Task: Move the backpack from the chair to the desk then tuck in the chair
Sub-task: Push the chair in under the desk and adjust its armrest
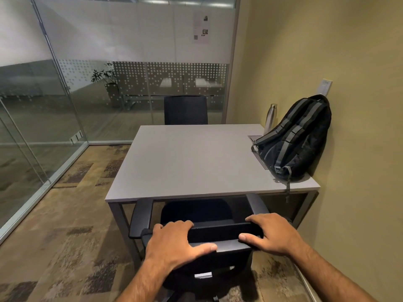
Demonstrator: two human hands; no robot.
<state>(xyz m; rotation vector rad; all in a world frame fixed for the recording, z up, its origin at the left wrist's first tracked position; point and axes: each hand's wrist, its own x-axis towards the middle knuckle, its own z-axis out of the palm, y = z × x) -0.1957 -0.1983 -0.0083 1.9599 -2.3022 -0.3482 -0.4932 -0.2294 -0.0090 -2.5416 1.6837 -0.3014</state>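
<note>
Both hands (174, 243) gripping padded chair (218, 234) backrest

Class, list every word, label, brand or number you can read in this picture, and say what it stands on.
No text here can be read.
Paper notice on the glass partition: print and a code-like square, too small and blurred.
Wall plate above the backpack: markings too small.
Backpack and bottle: no legible brand.

A steel bottle (271, 115) stands by the yellow wall; a second chair (185, 110) faces glass partitions; a potted plant (106, 81) stands beyond.
</note>
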